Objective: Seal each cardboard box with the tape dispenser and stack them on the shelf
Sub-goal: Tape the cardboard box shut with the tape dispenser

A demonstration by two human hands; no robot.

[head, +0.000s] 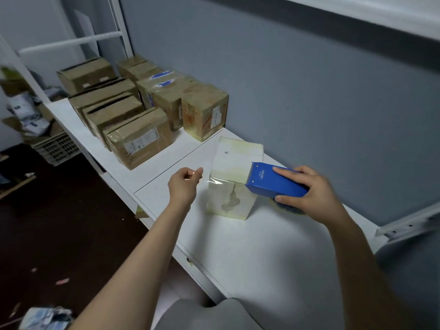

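On the white shelf (262,246), the left hand (184,184) pinches the end of a strip of clear tape (214,181), while the right hand (309,194) grips the blue tape dispenser (269,183). The strip spans the top of a pale cardboard box (228,201) between the hands. Farther along the shelf, brown boxes (140,139) stand in rows against the grey wall (309,91).

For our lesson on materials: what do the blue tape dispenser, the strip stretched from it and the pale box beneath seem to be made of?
The tape dispenser: probably painted metal or hard plastic, smooth blue with a serrated edge and two rivets. The strip: clear glossy plastic film, see-through with glints. The box: likely cardboard, its pale faces shiny, seemingly taped over.
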